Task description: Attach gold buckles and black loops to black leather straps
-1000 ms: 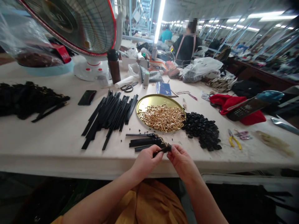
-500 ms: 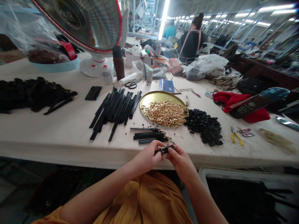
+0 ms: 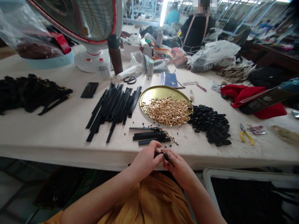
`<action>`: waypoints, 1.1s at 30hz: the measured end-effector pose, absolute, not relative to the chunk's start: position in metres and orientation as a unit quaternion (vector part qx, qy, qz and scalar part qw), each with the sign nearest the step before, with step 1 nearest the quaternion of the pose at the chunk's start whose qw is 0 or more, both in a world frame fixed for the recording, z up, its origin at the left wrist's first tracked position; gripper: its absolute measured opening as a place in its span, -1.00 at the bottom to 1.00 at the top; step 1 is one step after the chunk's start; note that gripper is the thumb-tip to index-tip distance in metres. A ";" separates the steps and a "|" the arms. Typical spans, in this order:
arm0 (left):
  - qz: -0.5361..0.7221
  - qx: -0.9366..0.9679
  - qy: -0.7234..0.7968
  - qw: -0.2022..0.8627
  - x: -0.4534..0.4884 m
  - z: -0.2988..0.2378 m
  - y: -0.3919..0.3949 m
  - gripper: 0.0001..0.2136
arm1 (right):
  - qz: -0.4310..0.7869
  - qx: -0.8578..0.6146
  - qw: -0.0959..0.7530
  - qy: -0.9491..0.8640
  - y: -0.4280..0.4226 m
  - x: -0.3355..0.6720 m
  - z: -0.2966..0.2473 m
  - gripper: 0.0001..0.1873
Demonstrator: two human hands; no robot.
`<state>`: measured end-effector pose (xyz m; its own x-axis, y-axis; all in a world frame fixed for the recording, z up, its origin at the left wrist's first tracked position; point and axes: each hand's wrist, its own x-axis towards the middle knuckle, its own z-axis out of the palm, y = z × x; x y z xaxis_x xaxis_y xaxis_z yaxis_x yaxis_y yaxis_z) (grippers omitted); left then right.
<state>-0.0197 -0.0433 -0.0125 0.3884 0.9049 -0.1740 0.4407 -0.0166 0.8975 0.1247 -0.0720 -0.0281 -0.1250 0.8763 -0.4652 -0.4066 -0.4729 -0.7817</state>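
My left hand and my right hand meet at the table's near edge, both pinched on one short black strap with a small part on it. Just beyond my fingers lie a few black straps with gold ends. Behind them stands a round gold tray heaped with small gold metal clips. A pile of black rings lies right of the tray. A fan of long black straps lies left of it.
A heap of finished black pieces sits far left, with a phone, a fan heater, a bottle and scissors behind. Yellow pliers, red cloth and a calculator lie right. Another person works across the table.
Both hands have drawn back a little toward my body with the strap. The strap has turned so its end now slants down to the right. The view has tilted downward.
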 end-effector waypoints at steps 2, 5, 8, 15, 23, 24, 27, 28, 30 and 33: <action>0.214 0.685 0.519 0.465 -0.020 -0.015 -0.041 -0.74 | 0.745 -0.465 0.425 -0.221 -0.072 0.125 -0.029 -0.72; 0.186 0.701 0.522 0.449 -0.021 -0.018 -0.037 -0.78 | 0.760 -0.461 0.420 -0.184 -0.073 0.126 -0.031 -0.73; 0.162 0.711 0.503 0.464 -0.023 -0.018 -0.036 -0.82 | 0.732 -0.478 0.438 -0.212 -0.073 0.128 -0.034 -0.69; 0.172 0.696 0.488 0.498 -0.023 -0.008 -0.043 -0.81 | 0.455 -0.628 0.501 -0.383 -0.072 0.127 -0.040 -0.70; 0.195 0.679 0.475 0.525 -0.023 -0.014 -0.051 -0.71 | 0.474 -0.623 0.454 -0.426 -0.081 0.127 -0.037 -0.66; 0.186 0.668 0.467 0.548 -0.025 -0.016 -0.052 -0.71 | 0.457 -0.631 0.453 -0.434 -0.083 0.127 -0.038 -0.67; 0.151 0.637 0.453 0.605 -0.031 -0.019 -0.053 -0.78 | 0.339 -0.667 0.444 -0.493 -0.090 0.126 -0.042 -0.73; 0.147 0.634 0.453 0.608 -0.032 -0.020 -0.054 -0.80 | 0.294 -0.675 0.435 -0.518 -0.092 0.125 -0.043 -0.74; 0.157 0.641 0.461 0.593 -0.032 -0.020 -0.056 -0.80 | 0.225 -0.680 0.413 -0.562 -0.096 0.121 -0.046 -0.76; 0.165 0.649 0.472 0.573 -0.029 -0.020 -0.058 -0.80 | 0.170 -0.668 0.392 -0.609 -0.101 0.119 -0.048 -0.77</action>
